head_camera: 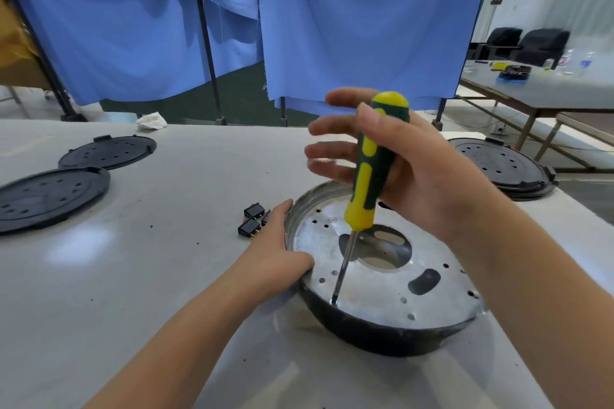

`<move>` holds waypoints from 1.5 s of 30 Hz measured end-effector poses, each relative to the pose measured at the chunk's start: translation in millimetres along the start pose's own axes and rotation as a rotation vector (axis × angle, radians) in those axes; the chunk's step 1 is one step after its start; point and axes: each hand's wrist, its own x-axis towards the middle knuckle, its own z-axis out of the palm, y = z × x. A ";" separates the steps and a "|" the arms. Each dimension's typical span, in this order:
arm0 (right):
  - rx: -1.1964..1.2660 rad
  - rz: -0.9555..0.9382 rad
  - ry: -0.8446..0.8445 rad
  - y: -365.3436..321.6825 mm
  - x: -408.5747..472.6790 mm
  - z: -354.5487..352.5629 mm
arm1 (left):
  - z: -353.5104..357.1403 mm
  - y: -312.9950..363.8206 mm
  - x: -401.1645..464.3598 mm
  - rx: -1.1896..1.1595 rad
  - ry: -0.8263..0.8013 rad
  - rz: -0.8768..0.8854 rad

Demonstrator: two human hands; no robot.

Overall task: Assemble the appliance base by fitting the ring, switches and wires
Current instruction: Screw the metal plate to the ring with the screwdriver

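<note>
Sitting nearest on the grey worktop [166, 276] is the appliance base [382, 332], a round black shell with a silver metal plate [375, 285] lying inside it, pierced by small holes and a large central opening. The left hand [275, 252] is resting against the base's left rim, fingers curling over the edge and thumb lying on the plate's margin, steadying it. The right hand [408, 176] is hovering above the base, fingers spread and blurred, with the thumb and palm cradling a yellow-and-green screwdriver [368, 176]; how firmly it is gripping cannot be told. The screwdriver is leaning slightly, its tip touching the plate near the front-left rim.

Just left of the base, beside the left hand, small black switches [252, 221] are lying in a cluster. Farther left, two black perforated discs [50, 196] are lying flat, and another is sitting at the right edge. Beyond the worktop, blue curtains [332, 26] are hanging from a dark frame, and a second table with clutter is standing far right.
</note>
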 end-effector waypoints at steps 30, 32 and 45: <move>-2.277 -0.043 0.127 -58.6 4.4 55.8 | 1.3 0.9 0.1 -0.002 0.000 0.003; -2.294 -0.072 0.174 -53.9 4.2 54.6 | 1.1 0.7 -0.3 -0.008 0.001 0.006; -1.458 0.043 -0.131 -61.1 0.7 22.3 | -0.7 3.3 -0.6 0.037 -0.008 0.004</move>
